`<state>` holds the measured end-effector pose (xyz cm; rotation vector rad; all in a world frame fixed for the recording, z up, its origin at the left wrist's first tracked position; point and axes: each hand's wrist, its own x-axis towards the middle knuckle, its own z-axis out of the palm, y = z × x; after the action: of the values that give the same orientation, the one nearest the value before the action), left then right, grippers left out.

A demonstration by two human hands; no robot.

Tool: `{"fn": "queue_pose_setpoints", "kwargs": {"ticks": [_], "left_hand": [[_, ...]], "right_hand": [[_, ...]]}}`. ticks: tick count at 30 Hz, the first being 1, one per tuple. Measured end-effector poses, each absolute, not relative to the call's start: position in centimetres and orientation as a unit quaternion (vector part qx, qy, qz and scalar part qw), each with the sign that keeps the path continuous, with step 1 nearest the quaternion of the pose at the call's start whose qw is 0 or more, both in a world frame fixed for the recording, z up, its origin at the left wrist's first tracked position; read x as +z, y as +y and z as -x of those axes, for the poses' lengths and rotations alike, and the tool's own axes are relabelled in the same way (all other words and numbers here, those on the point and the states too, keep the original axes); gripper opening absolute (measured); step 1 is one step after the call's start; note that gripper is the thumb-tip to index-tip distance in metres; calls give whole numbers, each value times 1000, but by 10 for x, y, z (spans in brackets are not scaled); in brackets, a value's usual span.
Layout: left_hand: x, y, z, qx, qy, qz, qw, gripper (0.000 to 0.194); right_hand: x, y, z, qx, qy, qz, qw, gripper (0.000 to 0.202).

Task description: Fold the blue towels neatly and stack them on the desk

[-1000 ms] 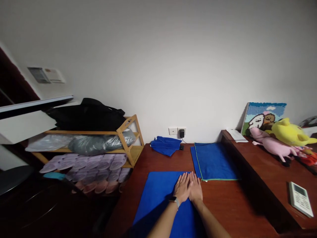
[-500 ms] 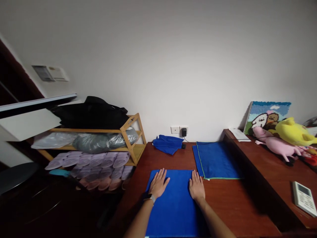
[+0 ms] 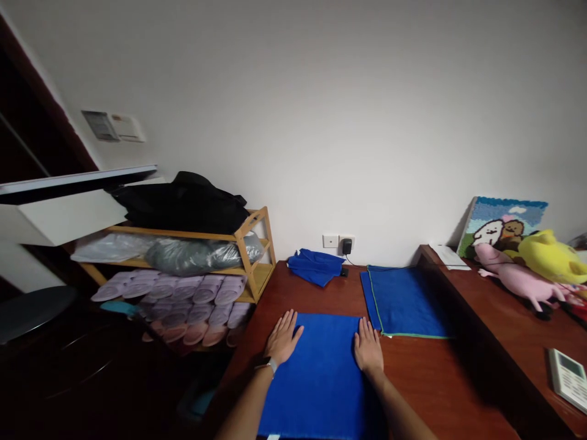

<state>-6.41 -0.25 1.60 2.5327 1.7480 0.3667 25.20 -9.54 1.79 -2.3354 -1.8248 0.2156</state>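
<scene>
A blue cloth [image 3: 323,379] lies spread flat on the reddish-brown table in front of me. My left hand [image 3: 282,339], with a watch on the wrist, rests palm down over the cloth's upper left edge, fingers extended. On the upper right edge lies my right hand [image 3: 369,347], also flat with its fingers pointing away. Neither hand grips anything. Beyond the right hand is another blue cloth [image 3: 408,302] with green edging, laid flat. A crumpled blue cloth [image 3: 316,266] sits near the wall.
Left of the table stands a wooden rack [image 3: 257,281] with slippers, plastic-wrapped bundles and a black bag [image 3: 183,205]. A plugged-in adapter [image 3: 347,246] is on the wall. The raised right surface holds plush toys [image 3: 513,278], a picture [image 3: 502,226] and a white remote [image 3: 569,377].
My left hand has shifted slightly left towards the cloth's edge. The right hand stays at its corner. The camera view has turned and tilted a little.
</scene>
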Motion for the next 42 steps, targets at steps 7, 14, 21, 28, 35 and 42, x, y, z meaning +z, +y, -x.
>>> {"fn": "queue_pose_setpoints", "kwargs": {"ticks": [7, 14, 21, 28, 35, 42], "left_hand": [[21, -4, 62, 115, 568, -814, 23, 73], [24, -3, 64, 111, 562, -819, 8, 70], [37, -31, -11, 153, 470, -869, 10, 66], [15, -64, -126, 139, 407, -899, 79, 65], [11, -54, -90, 124, 431, -892, 56, 65], [22, -21, 7, 95, 513, -852, 51, 69]], "right_hand": [[16, -94, -253, 74, -610, 784, 90, 65], [17, -94, -252, 75, -611, 780, 112, 65], [24, -95, -251, 82, -608, 780, 119, 65], [18, -97, -255, 77, -636, 760, 110, 63], [22, -96, -253, 75, -620, 774, 99, 64], [30, -98, -251, 91, -611, 780, 104, 65]]}}
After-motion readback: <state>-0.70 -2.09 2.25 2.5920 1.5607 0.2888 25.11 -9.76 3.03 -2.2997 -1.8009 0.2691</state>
